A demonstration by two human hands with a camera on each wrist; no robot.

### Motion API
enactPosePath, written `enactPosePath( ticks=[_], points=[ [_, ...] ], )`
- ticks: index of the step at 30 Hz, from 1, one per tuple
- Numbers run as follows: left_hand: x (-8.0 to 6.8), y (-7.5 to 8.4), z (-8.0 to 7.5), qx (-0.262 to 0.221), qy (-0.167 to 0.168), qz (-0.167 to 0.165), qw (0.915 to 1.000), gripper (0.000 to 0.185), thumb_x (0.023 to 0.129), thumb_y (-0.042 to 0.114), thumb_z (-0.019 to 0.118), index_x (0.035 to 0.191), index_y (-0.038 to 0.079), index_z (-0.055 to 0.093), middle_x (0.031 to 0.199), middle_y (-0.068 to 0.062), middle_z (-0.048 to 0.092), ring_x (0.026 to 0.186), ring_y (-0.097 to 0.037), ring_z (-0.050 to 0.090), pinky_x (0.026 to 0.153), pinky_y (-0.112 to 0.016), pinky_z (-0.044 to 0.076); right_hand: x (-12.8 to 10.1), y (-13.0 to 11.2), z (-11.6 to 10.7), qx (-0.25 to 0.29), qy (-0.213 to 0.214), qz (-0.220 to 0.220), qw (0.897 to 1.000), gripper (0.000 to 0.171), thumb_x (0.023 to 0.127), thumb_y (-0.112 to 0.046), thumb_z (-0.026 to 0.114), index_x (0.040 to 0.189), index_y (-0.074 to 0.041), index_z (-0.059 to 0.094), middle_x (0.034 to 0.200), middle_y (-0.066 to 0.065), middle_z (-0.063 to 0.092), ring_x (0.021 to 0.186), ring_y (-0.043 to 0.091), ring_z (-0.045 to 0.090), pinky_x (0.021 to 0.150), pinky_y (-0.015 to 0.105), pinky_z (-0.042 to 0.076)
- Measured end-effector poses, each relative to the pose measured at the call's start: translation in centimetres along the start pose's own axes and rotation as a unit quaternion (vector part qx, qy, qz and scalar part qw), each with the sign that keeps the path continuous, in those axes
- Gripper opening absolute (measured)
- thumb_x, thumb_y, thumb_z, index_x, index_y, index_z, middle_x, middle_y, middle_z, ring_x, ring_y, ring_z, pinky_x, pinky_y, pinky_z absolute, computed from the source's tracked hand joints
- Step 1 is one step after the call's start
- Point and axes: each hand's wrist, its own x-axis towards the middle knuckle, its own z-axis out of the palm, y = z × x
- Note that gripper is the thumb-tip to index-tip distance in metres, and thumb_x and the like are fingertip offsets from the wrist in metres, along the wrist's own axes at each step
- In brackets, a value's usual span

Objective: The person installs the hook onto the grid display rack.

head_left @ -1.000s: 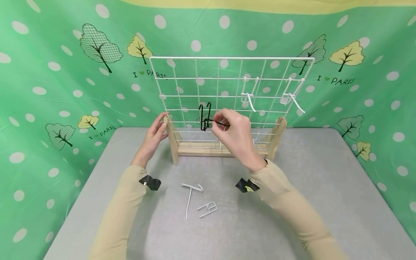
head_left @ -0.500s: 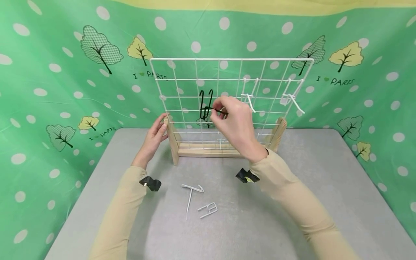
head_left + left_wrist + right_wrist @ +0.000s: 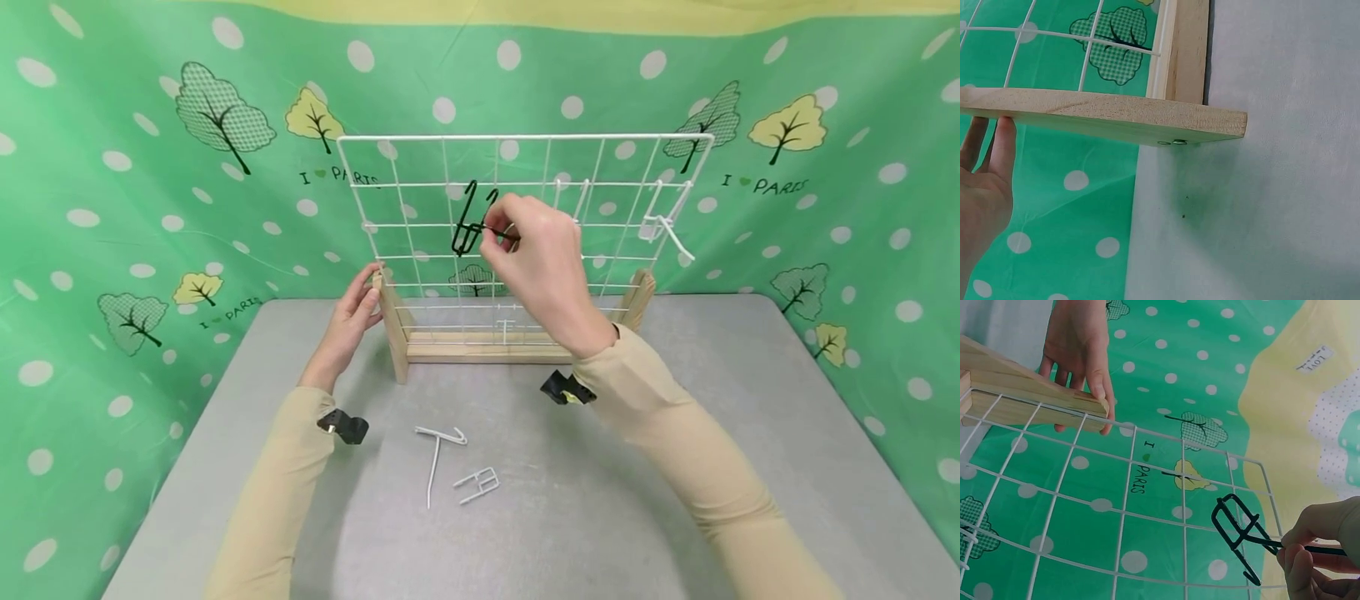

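Note:
My right hand pinches the rod of a black wire display hook between thumb and fingers. The hook's two bent prongs point up, in front of the white wire grid; whether they touch its wires, I cannot tell. In the right wrist view the black hook stands close to the grid's upper corner. My left hand holds the top of the left wooden upright, and the left wrist view has the fingers against the wood's underside.
On the right of the grid hangs a white hook; another beside it is mostly hidden behind my right hand. A white T-shaped hook and a small white wire piece lie on the grey table. A green patterned cloth stands behind.
My right hand has raised the black hook from the grid's lower rows to its upper rows, and the hook has tilted. The left hand stays on the upright.

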Motion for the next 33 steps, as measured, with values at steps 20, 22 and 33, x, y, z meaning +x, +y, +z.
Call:
enactPosePath(
  ticks=[20,22,33],
  points=[
    [0.0,0.2,-0.1,-0.006,-0.001,-0.003,1.0,0.048,0.106,0.025,0.038,0.153,0.018,0.027,0.144,-0.023,0.038,0.133,-0.035,0.036,0.105,-0.053,0.036,3.9,-1.1,-0.3,-0.062,-0.066,0.015,0.996,0.01,0.083,0.005,0.054,0.08,0.0,0.062,0.075,0.008,0.062,0.068,0.02,0.055,0.06,0.032,0.044],
    [0.1,0.2,0.0,-0.008,-0.004,-0.003,1.0,0.048,0.106,0.023,0.037,0.153,0.017,0.026,0.145,-0.023,0.037,0.133,-0.035,0.035,0.106,-0.053,0.036,3.9,-1.1,-0.4,-0.078,-0.081,0.021,0.993,0.01,0.084,0.005,0.054,0.081,0.0,0.062,0.074,0.008,0.06,0.068,0.022,0.054,0.059,0.033,0.043],
    [-1.0,3.0,0.7,-0.006,-0.008,-0.006,0.9999,0.046,0.107,0.017,0.034,0.151,0.008,0.024,0.144,-0.029,0.034,0.134,-0.04,0.032,0.106,-0.055,0.033,3.4,-2.0,0.4,-0.185,-0.146,0.001,0.972,0.012,0.088,0.001,0.054,0.082,-0.003,0.063,0.073,0.009,0.056,0.06,0.023,0.052,0.049,0.034,0.048]
  ],
)
